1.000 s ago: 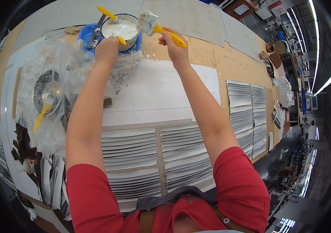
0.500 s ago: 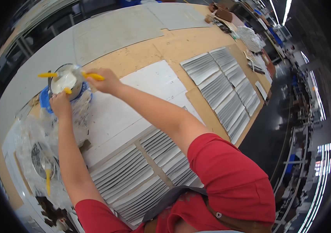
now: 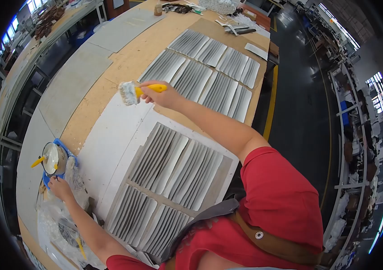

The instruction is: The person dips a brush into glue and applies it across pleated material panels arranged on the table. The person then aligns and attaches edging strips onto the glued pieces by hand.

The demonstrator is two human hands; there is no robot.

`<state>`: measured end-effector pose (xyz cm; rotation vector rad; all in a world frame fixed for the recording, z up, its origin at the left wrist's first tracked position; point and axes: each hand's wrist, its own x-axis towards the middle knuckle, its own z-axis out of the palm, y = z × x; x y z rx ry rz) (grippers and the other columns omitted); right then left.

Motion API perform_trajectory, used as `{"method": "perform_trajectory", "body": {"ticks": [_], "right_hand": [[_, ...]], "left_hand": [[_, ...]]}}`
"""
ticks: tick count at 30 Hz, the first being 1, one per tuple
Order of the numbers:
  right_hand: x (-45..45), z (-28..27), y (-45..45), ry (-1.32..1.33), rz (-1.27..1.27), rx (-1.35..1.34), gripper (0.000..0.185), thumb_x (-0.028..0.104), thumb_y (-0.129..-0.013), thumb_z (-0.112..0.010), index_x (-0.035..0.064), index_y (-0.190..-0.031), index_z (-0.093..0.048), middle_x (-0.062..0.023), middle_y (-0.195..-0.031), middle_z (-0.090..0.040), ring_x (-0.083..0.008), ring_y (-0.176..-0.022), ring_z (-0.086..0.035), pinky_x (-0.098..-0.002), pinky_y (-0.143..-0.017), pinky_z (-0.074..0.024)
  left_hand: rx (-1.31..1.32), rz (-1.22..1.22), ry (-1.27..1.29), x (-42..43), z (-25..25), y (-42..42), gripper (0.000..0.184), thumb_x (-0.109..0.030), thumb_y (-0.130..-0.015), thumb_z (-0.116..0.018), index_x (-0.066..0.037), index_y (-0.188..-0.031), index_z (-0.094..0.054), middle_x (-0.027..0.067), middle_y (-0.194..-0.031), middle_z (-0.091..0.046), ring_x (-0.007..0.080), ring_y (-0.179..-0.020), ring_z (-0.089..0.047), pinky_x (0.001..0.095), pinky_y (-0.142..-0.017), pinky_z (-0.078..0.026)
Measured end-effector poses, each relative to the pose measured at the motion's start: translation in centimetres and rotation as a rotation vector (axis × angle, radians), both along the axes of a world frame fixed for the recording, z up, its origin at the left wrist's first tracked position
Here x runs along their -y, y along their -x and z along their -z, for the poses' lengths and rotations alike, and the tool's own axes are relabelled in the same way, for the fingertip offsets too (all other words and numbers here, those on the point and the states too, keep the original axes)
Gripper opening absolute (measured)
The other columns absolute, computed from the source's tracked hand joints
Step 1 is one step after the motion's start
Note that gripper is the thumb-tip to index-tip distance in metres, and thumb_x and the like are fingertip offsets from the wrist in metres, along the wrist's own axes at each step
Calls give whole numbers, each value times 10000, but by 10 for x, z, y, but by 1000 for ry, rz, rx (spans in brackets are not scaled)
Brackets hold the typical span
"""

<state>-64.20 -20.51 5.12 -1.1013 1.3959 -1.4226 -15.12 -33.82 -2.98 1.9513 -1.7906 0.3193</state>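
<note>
My right hand (image 3: 161,95) grips a paintbrush (image 3: 127,93) by its yellow handle, raised over the table. Its wide bristles are coated with white paste and point left. My left hand (image 3: 61,188) is closed at the near side of a pot (image 3: 55,158) of white liquid; what its fingers grip is hard to make out. Another yellow handle (image 3: 37,162) sticks out over the pot's left rim. The pot stands in a blue holder (image 3: 71,152). Pleated grey-white sheets (image 3: 155,155) lie on a board in front of me.
More pleated sheets (image 3: 193,78) lie further off on the table. Crumpled clear plastic (image 3: 59,220) is near my left forearm, with a yellow-handled brush (image 3: 81,247) on it. Grey boards (image 3: 65,94) line the left edge. A small jar (image 3: 158,9) stands at the far end.
My right hand has lifted the paintbrush away from the pot and carried it right, over the table. My left hand stays by the pot. The view has turned to the right.
</note>
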Motion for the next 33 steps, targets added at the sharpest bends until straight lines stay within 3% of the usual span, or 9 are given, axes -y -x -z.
{"method": "perform_trajectory", "body": {"ticks": [4, 8, 13, 15, 21, 24, 29, 33], "right_hand": [[-81, 14, 102, -46, 195, 48, 252, 223, -894, -554, 34, -1054, -600, -54, -809, -626, -85, -669, -571, -223, -632, -502], [-144, 24, 177, -161, 302, 66, 310, 283, -907, -536, 53, -1107, -592, -55, -804, -631, -92, -677, -592, -215, -633, -489], [-195, 27, 274, -104, 208, 154, 312, 260, -910, -532, 22, -1104, -585, -68, -797, -637, -96, -661, -595, -217, -625, -489], [-203, 39, 316, -30, 161, 265, 308, 252, -912, -531, 19, -1108, -581, -78, -798, -638, -99, -662, -597, -219, -631, -490], [-237, 48, 403, -51, 79, 396, 294, 204, -919, -514, 11, -1137, -559, -93, -838, -645, -110, -715, -618, -233, -678, -506], [-236, 44, 439, -112, 13, 382, 288, 193, -918, -515, 16, -1141, -555, -91, -854, -647, -106, -729, -622, -230, -704, -512], [-203, 32, 475, -111, -13, 403, 285, 218, -913, -527, 28, -1123, -561, -80, -840, -640, -103, -740, -620, -226, -674, -514], [-165, 36, 498, -134, -15, 402, 313, 224, -920, -521, 8, -1145, -537, -101, -872, -647, -118, -733, -627, -232, -670, -515]], "left_hand": [[-76, 250, 116, -56, -10, 46, 62, 40, -758, -483, 22, -808, -452, 153, -798, -470, 345, -782, -493, 417, -693, -405], [-197, 490, -31, -124, -25, 142, 121, 112, -699, -427, 19, -746, -365, 153, -730, -377, 308, -664, -398, 383, -618, -356], [-343, 699, -273, -228, -39, 291, 143, 130, -674, -404, 9, -706, -336, 115, -679, -335, 247, -587, -335, 318, -544, -320], [-329, 674, -335, -273, -33, 351, 146, 136, -663, -391, 3, -687, -336, 100, -655, -327, 220, -549, -311, 298, -508, -298], [-434, 705, -574, -360, 19, 504, 132, 117, -660, -429, -1, -689, -379, 103, -650, -387, 205, -562, -376, 298, -517, -325], [-374, 716, -691, -388, -15, 573, 110, 95, -667, -457, -2, -700, -417, 119, -659, -424, 241, -560, -422, 337, -524, -363], [-343, 700, -879, -414, -22, 603, 77, 63, -671, -491, 1, -707, -462, 130, -679, -469, 254, -568, -495, 342, -538, -404], [-583, 746, -1085, -410, -9, 621, 103, 58, -690, -558, 0, -774, -544, 142, -727, -524, 267, -647, -560, 334, -589, -448]]}}
